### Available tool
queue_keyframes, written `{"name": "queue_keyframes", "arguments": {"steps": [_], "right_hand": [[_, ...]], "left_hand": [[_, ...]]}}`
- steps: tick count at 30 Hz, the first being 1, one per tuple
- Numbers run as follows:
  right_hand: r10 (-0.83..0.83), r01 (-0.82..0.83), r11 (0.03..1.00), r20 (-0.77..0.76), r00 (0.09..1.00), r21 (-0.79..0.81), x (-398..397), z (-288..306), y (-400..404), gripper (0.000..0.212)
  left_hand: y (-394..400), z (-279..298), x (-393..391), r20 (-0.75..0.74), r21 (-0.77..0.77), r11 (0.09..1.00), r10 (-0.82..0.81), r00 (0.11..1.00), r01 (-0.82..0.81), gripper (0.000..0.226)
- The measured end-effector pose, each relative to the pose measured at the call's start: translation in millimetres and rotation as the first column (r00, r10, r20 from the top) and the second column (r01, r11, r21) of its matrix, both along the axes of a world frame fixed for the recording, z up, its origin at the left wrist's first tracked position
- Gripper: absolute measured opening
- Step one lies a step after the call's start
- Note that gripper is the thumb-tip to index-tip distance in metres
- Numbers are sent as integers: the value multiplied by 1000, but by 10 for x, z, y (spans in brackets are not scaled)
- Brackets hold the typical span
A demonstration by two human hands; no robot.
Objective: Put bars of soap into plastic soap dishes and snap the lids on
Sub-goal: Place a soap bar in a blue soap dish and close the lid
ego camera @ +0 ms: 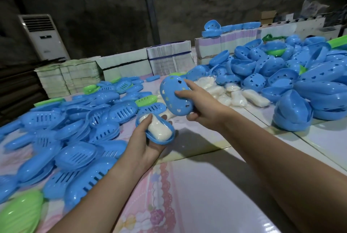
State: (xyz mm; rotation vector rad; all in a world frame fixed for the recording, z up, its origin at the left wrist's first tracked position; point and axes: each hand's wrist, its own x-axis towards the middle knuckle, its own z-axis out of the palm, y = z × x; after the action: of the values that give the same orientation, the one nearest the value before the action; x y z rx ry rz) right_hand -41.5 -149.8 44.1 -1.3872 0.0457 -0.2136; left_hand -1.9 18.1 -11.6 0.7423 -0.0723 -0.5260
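Left hand [148,143] cradles a blue soap dish [155,131] with a wrapped white bar [159,129] sitting in it, while the right hand [199,106] grips a blue lid [175,95] with heart-shaped holes, tilted just above it. Blue trays [78,133] and lids [293,74] pile up across the table [216,185] on both sides.

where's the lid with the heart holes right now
In the head view it is mid-frame: the right hand holds the blue lid in the air, just above and right of the soap-filled dish in the left hand.
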Motion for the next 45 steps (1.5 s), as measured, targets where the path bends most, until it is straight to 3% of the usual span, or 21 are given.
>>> {"name": "queue_keyframes", "arguments": {"steps": [2, 5, 7, 11, 16, 18, 21, 28, 32, 35, 38, 40, 45], "right_hand": [[80, -80, 997, -51, 995, -2, 7, -53, 74, 48], [-11, -36, 928, -124, 992, -370, 33, -176, 177, 59], [-69, 24, 863, -71, 995, -505, 72, -239, 190, 66], [-50, 87, 803, 79, 996, -590, 124, -287, 190, 81], [-140, 100, 551, 27, 990, -828, 104, -291, 171, 111], [-152, 86, 556, 1, 988, -827, 88, -267, 160, 107], [-144, 105, 590, 24, 989, -800, 67, -242, 175, 77], [-157, 52, 594, -53, 986, -803, 58, -229, 177, 81], [-120, 60, 593, -14, 993, -803, 34, -233, 229, 60], [-73, 102, 617, 72, 995, -780, -18, -182, 276, 75], [-38, 73, 502, 62, 997, -862, -43, -197, 365, 99], [-34, 49, 451, 37, 999, -891, -42, -238, 407, 97], [10, 34, 488, 45, 999, -872, -68, -189, 436, 83]], "left_hand": [[16, -13, 20, 19, -11, 1000, -28, 999, 28, 25], [35, -9, 30, 37, 12, 999, -41, 998, 41, 21], [43, -6, 27, 51, 18, 999, -44, 998, 43, 23], [64, 9, 6, 58, 6, 999, -42, 997, 42, 29], [64, 36, -18, 67, -4, 998, -58, 996, 58, 31], [52, 41, -24, 78, 14, 998, -61, 995, 60, 31], [59, 37, -21, 83, 32, 996, -81, 993, 78, 27], [84, 37, -26, 114, 45, 989, -144, 983, 139, 31], [66, 14, -7, 104, 44, 993, -109, 989, 105, 32], [76, 12, 16, 73, 5, 997, -76, 994, 76, 37], [77, 11, 56, 67, 5, 997, -77, 995, 77, 41], [67, 19, 67, 86, 21, 995, -96, 992, 94, 32], [81, 7, 70, 104, -27, 993, -116, 988, 119, 32]]}}
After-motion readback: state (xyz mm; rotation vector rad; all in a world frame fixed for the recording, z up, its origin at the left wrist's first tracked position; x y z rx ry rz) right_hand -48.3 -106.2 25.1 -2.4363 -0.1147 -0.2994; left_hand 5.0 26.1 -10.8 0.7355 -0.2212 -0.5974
